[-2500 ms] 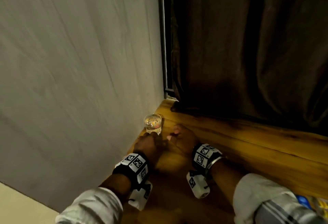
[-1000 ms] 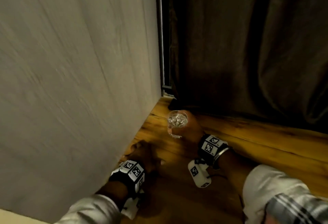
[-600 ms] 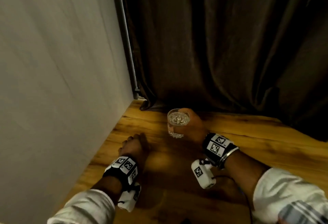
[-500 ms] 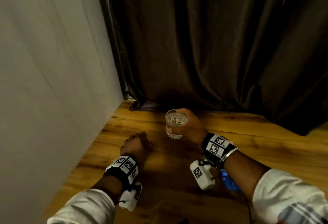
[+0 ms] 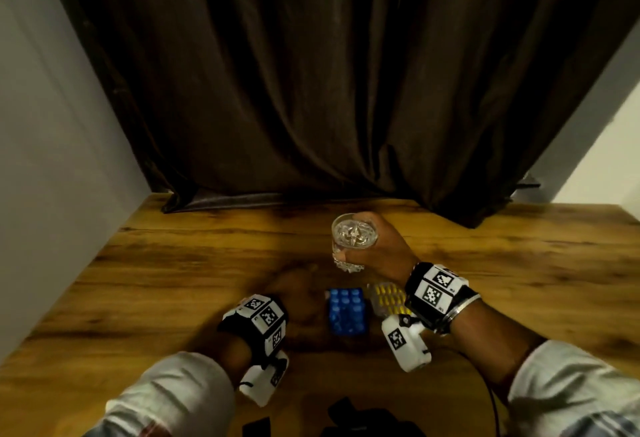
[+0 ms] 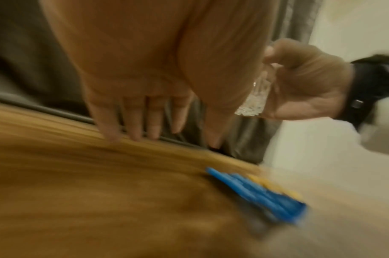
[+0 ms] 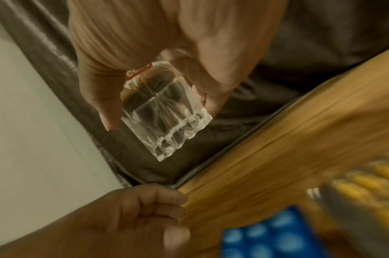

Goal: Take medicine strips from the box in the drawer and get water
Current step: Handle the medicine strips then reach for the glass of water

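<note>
My right hand (image 5: 379,254) grips a clear cut-glass tumbler (image 5: 353,240) of water, upright, a little above the wooden table (image 5: 173,280). The right wrist view shows the thumb and fingers wrapped round the tumbler (image 7: 165,113). A blue medicine strip (image 5: 346,312) lies flat on the table below the glass. Beside it lies a yellow strip (image 5: 386,299), partly hidden by my right wrist. My left hand (image 5: 294,286) hovers low just left of the blue strip (image 6: 255,192). Its fingers (image 6: 142,122) hang relaxed and hold nothing.
A dark brown curtain (image 5: 311,90) hangs along the table's far edge. Pale walls close in on the left (image 5: 52,176) and on the far right. Black objects (image 5: 349,416) and a thin cable (image 5: 491,402) lie at the near edge.
My right hand lifted the glass from the corner by the left wall and carried it rightward. My left hand slid right too. The view swung right, so the strips came into view.
</note>
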